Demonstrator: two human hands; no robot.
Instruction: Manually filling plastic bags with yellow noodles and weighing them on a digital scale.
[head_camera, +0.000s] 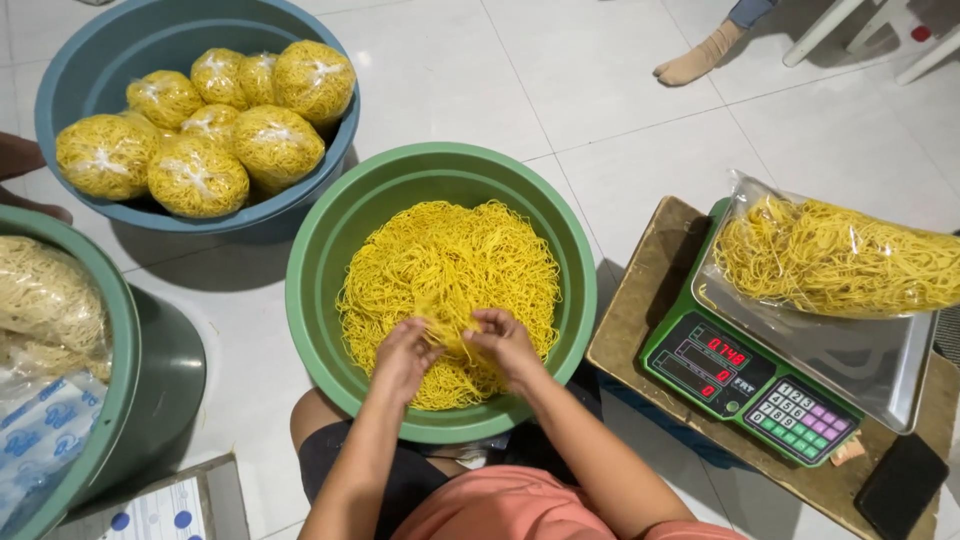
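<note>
Yellow noodles (450, 270) tangled, no axis.

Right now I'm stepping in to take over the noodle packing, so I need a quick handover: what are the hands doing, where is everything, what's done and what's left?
Left hand and right hand: both in the green basin, pulling apart a clump of loose yellow noodles.
Done: tied noodle bags fill the blue basin at upper left.
In progress: one open bag of noodles lies on the green scale at right, not yet tied.
Left: most of the loose noodles are unbagged.
</note>
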